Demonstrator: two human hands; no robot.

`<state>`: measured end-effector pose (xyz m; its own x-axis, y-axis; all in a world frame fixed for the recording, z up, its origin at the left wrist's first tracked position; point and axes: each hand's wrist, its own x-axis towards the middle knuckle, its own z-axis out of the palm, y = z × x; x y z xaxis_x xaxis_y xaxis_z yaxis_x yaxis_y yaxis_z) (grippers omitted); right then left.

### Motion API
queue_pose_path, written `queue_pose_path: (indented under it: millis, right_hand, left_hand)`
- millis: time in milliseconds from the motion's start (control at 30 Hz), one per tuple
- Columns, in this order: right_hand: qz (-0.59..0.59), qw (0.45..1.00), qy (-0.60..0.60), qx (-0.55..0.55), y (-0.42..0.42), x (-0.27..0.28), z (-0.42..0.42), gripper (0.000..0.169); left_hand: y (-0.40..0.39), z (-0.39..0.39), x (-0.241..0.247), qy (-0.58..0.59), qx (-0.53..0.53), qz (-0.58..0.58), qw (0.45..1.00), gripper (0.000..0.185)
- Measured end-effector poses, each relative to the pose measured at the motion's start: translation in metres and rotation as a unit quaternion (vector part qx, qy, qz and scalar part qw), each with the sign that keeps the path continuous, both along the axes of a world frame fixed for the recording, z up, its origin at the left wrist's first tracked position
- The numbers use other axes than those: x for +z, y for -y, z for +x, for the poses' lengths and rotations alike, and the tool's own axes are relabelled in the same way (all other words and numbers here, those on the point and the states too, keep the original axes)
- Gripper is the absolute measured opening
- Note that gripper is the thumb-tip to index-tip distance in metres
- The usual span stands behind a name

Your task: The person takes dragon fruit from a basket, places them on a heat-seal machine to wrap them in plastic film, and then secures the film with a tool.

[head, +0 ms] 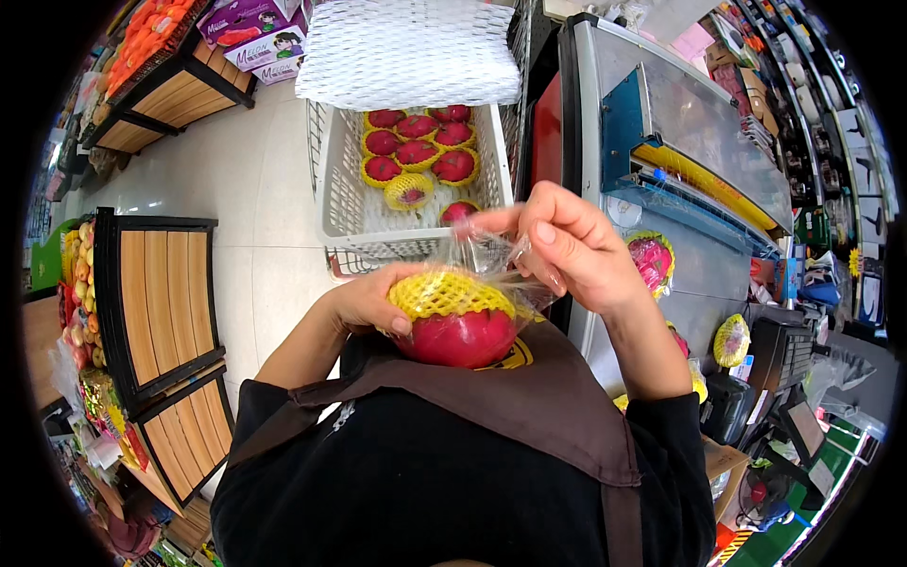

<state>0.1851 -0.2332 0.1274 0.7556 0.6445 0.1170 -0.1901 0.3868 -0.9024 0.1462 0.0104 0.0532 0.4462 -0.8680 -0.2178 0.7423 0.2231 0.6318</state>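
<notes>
A red dragon fruit [457,341] in a yellow foam net sleeve [450,294] is held in front of my apron by my left hand [372,301], whose thumb presses on its near side. Clear plastic film [489,251] covers the fruit and is bunched up above it. My right hand [577,244] pinches the gathered film at the upper right of the fruit, index finger stretched to the left. Beyond my hands, a light grey plastic crate [418,239] contains several dragon fruits [417,152] in yellow nets, one of them lying apart near the front wall.
White foam netting [407,53] lies across the crate's far end. A film wrapping machine [698,188] stands on the grey counter [701,273] to the right, near netted dragon fruits [650,259]. Wooden-slat display stands [166,283] and melon boxes [266,49] flank the tiled floor [276,198] at left.
</notes>
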Motion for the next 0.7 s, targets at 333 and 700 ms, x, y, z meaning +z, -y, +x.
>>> queue_pose_path:
  millis: [333,700]
  right_hand:
    - [-0.272,0.872,0.349,-0.212,0.015,0.028,-0.001,0.05]
    - [-0.229,0.821,0.501,-0.151,-0.01,0.056,-0.032,0.015]
  left_hand:
    - [-0.001,-0.008,0.007,0.078,0.059,-0.004,0.995,0.099]
    - [0.005,-0.008,0.036,0.217,0.03,0.006,0.976,0.064]
